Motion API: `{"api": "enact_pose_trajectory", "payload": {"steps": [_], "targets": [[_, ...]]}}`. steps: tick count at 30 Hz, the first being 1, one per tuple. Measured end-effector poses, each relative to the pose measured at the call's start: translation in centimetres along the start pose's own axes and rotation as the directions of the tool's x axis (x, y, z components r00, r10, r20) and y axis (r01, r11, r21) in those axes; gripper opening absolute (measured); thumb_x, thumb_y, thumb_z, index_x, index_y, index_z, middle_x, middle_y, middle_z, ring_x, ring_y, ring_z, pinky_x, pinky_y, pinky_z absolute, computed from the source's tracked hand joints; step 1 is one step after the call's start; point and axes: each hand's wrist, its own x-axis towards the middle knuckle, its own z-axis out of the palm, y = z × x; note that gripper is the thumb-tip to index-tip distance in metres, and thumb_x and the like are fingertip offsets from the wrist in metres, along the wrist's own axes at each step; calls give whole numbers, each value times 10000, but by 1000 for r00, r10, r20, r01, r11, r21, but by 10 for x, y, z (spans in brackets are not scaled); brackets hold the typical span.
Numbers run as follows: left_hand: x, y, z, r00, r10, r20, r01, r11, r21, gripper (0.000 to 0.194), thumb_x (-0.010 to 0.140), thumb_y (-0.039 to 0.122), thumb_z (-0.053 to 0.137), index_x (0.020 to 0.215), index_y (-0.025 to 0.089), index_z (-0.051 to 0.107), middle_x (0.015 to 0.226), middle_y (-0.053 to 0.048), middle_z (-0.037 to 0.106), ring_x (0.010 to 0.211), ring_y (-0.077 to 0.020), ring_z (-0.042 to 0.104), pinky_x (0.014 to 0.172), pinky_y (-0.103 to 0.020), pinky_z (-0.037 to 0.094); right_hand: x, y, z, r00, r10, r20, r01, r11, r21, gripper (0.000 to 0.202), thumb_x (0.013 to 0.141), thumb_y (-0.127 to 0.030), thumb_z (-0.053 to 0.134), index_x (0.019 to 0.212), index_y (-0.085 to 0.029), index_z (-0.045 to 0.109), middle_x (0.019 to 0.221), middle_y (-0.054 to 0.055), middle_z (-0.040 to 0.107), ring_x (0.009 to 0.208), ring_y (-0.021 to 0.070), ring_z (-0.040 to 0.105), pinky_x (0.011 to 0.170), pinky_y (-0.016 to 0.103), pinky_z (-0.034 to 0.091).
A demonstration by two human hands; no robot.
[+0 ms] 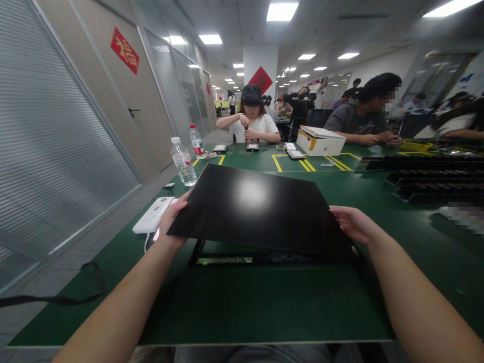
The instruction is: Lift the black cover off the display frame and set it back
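Between my two hands is a glossy black display panel (260, 212), tilted and reflecting a ceiling light. My left hand (173, 222) grips its left edge, the fingers partly hidden beneath it. At the right edge, my right hand (351, 222) pinches the panel between thumb and fingers. Under the panel a black frame (280, 259) lies on the green table, with a strip of green circuit board (225, 260) showing along its near side. The panel covers most of this frame; whether they touch at the right corner I cannot tell.
Left of the panel lie a white power bank (153, 216) with a cable and a clear water bottle (184, 164); a red-capped bottle (197, 142) stands behind. Black panels or frames (427, 176) are stacked at right. Across the green table (264, 307), a person works near a white box (323, 143).
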Motion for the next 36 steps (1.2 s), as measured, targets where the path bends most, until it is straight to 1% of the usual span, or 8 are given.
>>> {"api": "enact_pose_trajectory", "payload": {"steps": [4,7,11,15,19,26,30,36], "targets": [[0,-3,4,1000,24,12,-24,999,36,500,655,199,665,1142,145,767,1049,-61,808,1058,-314,725,900,-361,594,3,-2,-4,994,13,-108,-6,998,68,193,794,-156,626,964,-172,716,789,74,746,643,159,686,554,234,541],[3,-7,1,999,49,13,-50,997,50,530,637,204,681,1156,132,758,1063,-71,806,1089,-321,710,904,-351,585,4,-4,-4,981,-23,-192,31,999,42,284,810,-154,612,1085,-170,683,827,98,758,645,170,695,543,239,532],[7,-13,-3,999,47,25,-49,996,70,480,640,206,699,1109,138,774,1111,-72,802,1102,-313,707,899,-335,574,3,-3,-2,965,-66,-253,61,998,-28,348,821,-169,604,1167,-174,636,847,126,770,665,198,716,583,271,552],[7,-15,-4,997,55,58,-60,995,80,475,619,208,727,1086,142,783,1123,-75,802,1126,-319,697,925,-340,564,3,-2,1,957,-95,-275,73,993,-90,381,827,-208,603,1206,-201,641,812,106,771,682,203,719,603,281,548],[7,-13,-3,997,51,49,-55,994,93,500,611,212,729,1105,144,771,1104,-67,804,1106,-315,704,910,-339,567,6,0,2,956,-131,-262,110,990,-94,424,816,-254,595,1235,-214,646,828,94,778,699,196,709,574,257,501],[7,-19,-5,998,51,36,-56,990,131,510,606,208,729,1111,153,769,1041,-51,806,997,-296,731,837,-328,578,14,6,-4,944,-163,-286,141,985,-97,404,788,-330,609,1178,-238,662,813,74,776,596,172,615,489,244,399],[6,-29,-7,999,35,29,-40,985,168,562,623,208,747,1181,145,751,1077,-64,803,984,-279,730,800,-292,567,18,8,-9,927,-174,-332,145,983,-109,321,783,-335,618,1089,-248,665,768,66,763,554,159,574,451,236,350],[6,-38,-10,999,-20,44,10,976,216,654,636,236,750,1285,159,718,1077,-63,806,958,-291,739,757,-301,568,21,9,-13,907,-204,-370,158,976,-149,272,754,-333,661,1004,-228,676,713,70,742,524,151,550,431,229,318]]}}
